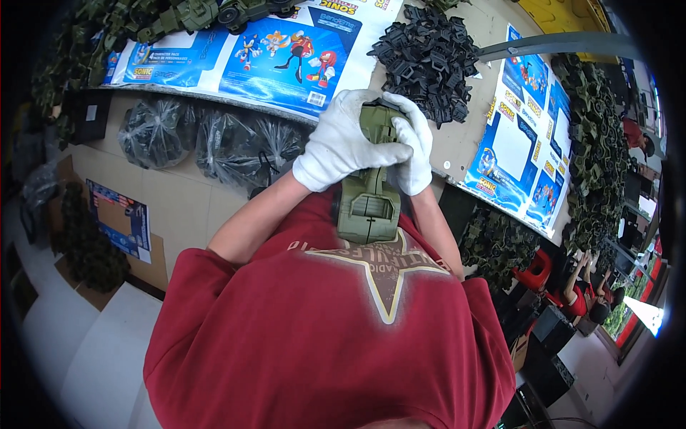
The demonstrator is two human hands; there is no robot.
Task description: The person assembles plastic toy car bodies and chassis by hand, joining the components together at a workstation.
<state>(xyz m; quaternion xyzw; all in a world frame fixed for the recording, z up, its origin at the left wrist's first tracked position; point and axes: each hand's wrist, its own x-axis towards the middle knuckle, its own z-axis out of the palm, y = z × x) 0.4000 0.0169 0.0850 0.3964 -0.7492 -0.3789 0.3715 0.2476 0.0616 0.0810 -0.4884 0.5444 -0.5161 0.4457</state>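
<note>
Both my hands wear white gloves and are closed around an olive-green toy truck (pixel 368 204), held close to my chest at the table's near edge. My left hand (pixel 346 143) wraps the truck's left side, its thumb laid across the middle. From the other side my right hand (pixel 414 146) grips it, fingers bent over the far part. A dark piece (pixel 382 105) shows at the far end, partly hidden by my fingers. Just beyond my right hand lies a heap of small black plastic parts (pixel 432 64).
Printed blue-and-white card sheets (pixel 286 61) cover the table to the left, with green toy vehicles (pixel 189 16) behind. A grey bar (pixel 557 46) crosses at upper right. More toy vehicles (pixel 589 143) are heaped at right. Clear plastic bags (pixel 243 143) hang below the table edge. Another person (pixel 582 293) is far right.
</note>
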